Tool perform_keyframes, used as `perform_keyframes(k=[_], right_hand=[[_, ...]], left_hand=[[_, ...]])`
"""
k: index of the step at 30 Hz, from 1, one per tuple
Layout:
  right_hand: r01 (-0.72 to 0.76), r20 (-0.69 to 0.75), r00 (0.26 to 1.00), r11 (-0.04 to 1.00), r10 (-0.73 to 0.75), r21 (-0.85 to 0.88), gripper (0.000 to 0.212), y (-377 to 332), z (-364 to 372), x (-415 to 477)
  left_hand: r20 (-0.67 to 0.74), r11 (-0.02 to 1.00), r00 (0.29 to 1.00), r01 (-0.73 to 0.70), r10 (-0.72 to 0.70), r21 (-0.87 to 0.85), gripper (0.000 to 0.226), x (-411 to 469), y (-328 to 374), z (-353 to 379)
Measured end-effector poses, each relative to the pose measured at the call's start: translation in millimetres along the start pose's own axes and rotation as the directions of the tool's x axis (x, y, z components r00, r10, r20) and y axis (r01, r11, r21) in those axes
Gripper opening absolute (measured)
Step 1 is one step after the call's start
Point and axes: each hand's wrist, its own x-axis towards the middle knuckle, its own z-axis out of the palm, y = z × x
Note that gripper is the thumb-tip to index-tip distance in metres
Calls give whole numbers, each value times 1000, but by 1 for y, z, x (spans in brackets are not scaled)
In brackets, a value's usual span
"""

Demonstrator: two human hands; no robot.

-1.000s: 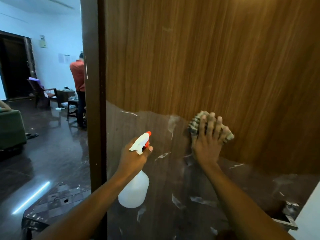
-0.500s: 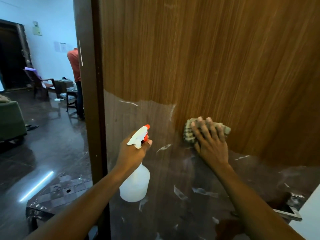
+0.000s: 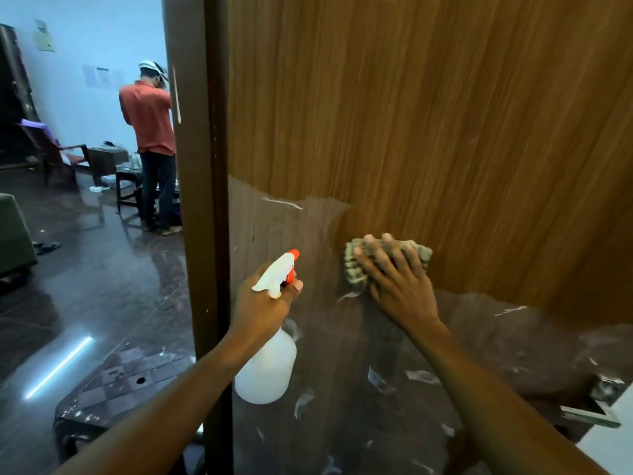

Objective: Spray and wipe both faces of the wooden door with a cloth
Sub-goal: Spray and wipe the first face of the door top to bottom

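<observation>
Your right grip (image 3: 399, 286) presses the cloth (image 3: 352, 270) with spread fingers against the wooden door (image 3: 445, 132), mid-panel. Your left grip (image 3: 260, 303) clasps the spray bottle (image 3: 267, 368) near the door's left edge (far wall notices (image 3: 97, 76) too small to read).

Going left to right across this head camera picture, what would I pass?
Green seat, person in a red shirt, door edge, left hand gripping spray bottle, right hand pressing cloth, metal door fitting.
</observation>
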Motion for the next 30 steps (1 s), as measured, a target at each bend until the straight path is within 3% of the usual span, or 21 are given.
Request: perform_keyframes(k=[2,4,5,7,10,12,14,15,17,19,20,22,24,27,29,30], right_hand=[[-249,-40,968,968,248,-16,77,-5,-6,15],[-502,-108,858,864,502,35,72,-25,-10,54],[-546,-122,826,835,550,68,70,-38,-11,75],[-470,-107,874,881,474,62,71,-65,-8,106],[-179,-36,983,984,180,10,71,-84,1,100],[-37,-11,999,999,37,-9,66,-81,0,82],[3,21,1000,1000,-2,-31,68,-73,-3,66],[-47,35,998,998,49,-40,71,-70,-5,62],[-294,-5,956,955,294,-27,76,-83,-8,75],[-553,-68,830,832,554,38,72,-112,-12,116],[-595,-86,796,801,599,66,72,-126,-12,139],[-494,-75,865,868,496,47,72,-152,-7,174],[-230,-15,973,973,230,-7,70,-165,1,175],[58,44,997,997,-56,-46,62,-161,4,139],[105,78,992,992,-100,-65,67,-149,2,119],[44,87,995,997,-38,-69,71,-143,0,118]], left_hand=[[-3,1000,1000,7,-7,-2,36,12,-3,-12],[-3,1000,1000,12,-12,-7,35,23,-8,-21],[-8,1000,1000,9,-9,-12,37,27,-11,-24],[-7,1000,1000,-6,6,-20,40,37,-16,-34],[10,999,999,-42,43,-21,44,46,-22,-48],[23,997,997,-73,74,-27,45,50,-28,-60],[37,994,994,-102,103,-25,41,53,-33,-73],[44,994,993,-109,110,-22,38,55,-35,-80],[42,994,993,-110,110,-14,37,59,-40,-95],[38,993,992,-117,117,-9,38,63,-43,-108],[40,992,991,-128,128,-8,37,64,-44,-113],[58,987,985,-161,161,-1,33,67,-46,-123],[72,980,978,-197,196,5,33,70,-47,-129],[79,974,971,-227,228,-20,39,73,-48,-139],[76,976,973,-214,217,-47,38,73,-51,-147],[77,977,975,-205,209,-55,37,73,-53,-149]])
